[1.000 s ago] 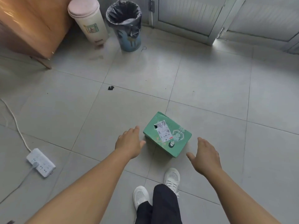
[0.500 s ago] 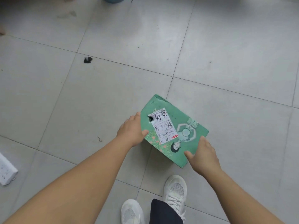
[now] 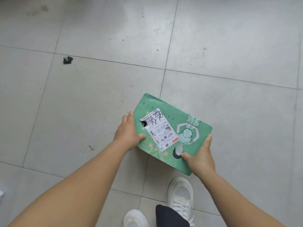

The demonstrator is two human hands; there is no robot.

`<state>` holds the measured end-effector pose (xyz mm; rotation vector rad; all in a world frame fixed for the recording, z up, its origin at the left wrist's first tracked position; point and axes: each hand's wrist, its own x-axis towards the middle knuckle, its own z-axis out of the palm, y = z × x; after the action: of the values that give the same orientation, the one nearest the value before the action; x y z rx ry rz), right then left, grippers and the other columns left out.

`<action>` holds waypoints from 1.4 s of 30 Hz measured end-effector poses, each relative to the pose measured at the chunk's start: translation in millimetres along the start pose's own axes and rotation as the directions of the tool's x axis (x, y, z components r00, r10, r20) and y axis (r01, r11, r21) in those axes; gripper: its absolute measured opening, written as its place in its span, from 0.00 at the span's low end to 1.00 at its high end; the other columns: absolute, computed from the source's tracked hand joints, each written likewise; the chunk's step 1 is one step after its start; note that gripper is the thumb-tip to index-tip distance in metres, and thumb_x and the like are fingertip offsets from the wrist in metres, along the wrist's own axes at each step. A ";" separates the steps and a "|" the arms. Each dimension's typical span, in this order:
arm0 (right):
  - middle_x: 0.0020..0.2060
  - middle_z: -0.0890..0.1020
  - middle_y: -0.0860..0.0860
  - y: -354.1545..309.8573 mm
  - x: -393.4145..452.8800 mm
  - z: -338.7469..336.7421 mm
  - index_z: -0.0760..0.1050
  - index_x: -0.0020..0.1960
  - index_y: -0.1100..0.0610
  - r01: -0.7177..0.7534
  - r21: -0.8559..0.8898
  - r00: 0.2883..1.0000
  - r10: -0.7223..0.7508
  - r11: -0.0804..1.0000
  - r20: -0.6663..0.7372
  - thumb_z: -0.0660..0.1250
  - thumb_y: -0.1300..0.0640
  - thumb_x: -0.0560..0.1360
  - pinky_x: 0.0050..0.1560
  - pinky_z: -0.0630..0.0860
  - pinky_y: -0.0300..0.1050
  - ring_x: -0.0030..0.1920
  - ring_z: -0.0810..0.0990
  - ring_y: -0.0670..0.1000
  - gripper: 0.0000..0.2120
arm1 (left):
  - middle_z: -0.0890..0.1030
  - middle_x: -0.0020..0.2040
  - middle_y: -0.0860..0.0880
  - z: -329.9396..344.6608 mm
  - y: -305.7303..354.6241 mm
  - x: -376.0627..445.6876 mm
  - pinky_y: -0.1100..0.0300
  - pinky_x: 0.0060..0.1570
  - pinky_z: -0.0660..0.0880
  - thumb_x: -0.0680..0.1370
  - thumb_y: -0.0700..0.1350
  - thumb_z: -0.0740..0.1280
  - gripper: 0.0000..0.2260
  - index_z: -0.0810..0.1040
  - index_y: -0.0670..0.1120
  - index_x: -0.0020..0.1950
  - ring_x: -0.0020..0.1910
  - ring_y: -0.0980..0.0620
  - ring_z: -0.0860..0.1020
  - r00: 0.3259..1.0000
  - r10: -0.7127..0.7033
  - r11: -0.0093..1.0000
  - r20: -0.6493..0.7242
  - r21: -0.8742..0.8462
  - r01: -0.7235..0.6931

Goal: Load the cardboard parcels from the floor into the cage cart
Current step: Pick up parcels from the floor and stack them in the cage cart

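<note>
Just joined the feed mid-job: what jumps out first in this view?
A green box with a white shipping label sits mid-frame above the grey tiled floor, with the left hand and right hand gripping opposite sides. A small dark scrap lies on the tiles at upper left; white shoes show below.

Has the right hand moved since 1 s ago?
Yes. The right hand closed in leftward from open floor onto the green parcel's near right corner and now grips it; the left hand holds the opposite side.
</note>
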<state>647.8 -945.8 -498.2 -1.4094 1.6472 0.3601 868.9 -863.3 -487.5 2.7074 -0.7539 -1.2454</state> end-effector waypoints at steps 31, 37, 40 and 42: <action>0.66 0.72 0.48 12.9 -481.0 -398.4 0.51 0.75 0.40 0.380 0.403 0.712 0.015 0.833 -0.702 0.76 0.42 0.64 0.57 0.76 0.57 0.62 0.74 0.54 0.48 | 0.69 0.57 0.53 -251.8 270.5 -500.8 0.59 0.51 0.69 0.71 0.39 0.73 0.36 0.61 0.53 0.74 0.52 0.53 0.70 0.670 0.680 0.634 -0.298 -0.219 -0.741; 0.70 0.70 0.48 81.9 -561.3 -463.8 0.48 0.77 0.41 0.404 0.395 0.556 0.122 0.825 -0.822 0.76 0.46 0.65 0.60 0.74 0.55 0.66 0.72 0.55 0.50 | 0.70 0.62 0.49 -231.7 335.8 -592.8 0.56 0.58 0.70 0.71 0.41 0.73 0.39 0.58 0.50 0.78 0.59 0.49 0.72 0.510 0.814 0.481 -0.278 -0.168 -0.860; 0.73 0.65 0.49 125.4 -594.6 -490.4 0.46 0.79 0.44 0.397 0.414 0.501 0.185 0.819 -0.846 0.76 0.49 0.68 0.65 0.71 0.54 0.70 0.68 0.55 0.51 | 0.69 0.66 0.48 -209.8 369.2 -636.5 0.49 0.63 0.71 0.71 0.42 0.73 0.40 0.56 0.51 0.78 0.62 0.47 0.71 0.450 0.860 0.425 -0.242 -0.149 -0.893; 0.74 0.64 0.51 156.1 -616.8 -507.0 0.45 0.79 0.45 0.391 0.431 0.474 0.224 0.813 -0.851 0.76 0.49 0.69 0.65 0.70 0.54 0.70 0.67 0.55 0.51 | 0.69 0.65 0.48 -190.9 392.0 -667.4 0.46 0.62 0.72 0.71 0.42 0.73 0.41 0.55 0.51 0.78 0.62 0.46 0.70 0.401 0.890 0.376 -0.217 -0.149 -0.915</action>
<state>244.1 -871.8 204.2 -1.2031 2.1832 -1.1112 481.4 -927.6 206.3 1.5690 -1.6202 -0.7767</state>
